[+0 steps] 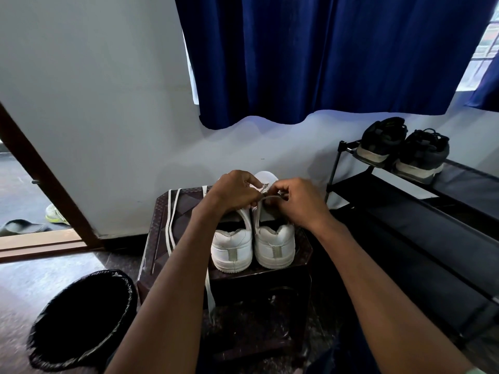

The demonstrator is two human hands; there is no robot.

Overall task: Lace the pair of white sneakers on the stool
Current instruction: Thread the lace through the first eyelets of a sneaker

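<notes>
Black-lined bin [81, 319], hands [270, 197] pinching lace [270, 197], sneakers [252, 247] on stool [172, 209]

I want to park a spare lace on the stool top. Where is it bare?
Little is bare: a dark strip of the stool between the loose white lace and the left sneaker, partly under the forearm. The right side is crowded by the right sneaker, over which both hands work.

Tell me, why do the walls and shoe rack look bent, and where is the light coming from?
Head view: the wide-angle lens bows the shoe rack and door frame near the edges. Daylight enters at the window beside the blue curtain and through the doorway, leaving the stool dim. Both hands, left and right, and the white sneakers look sharp.
</notes>
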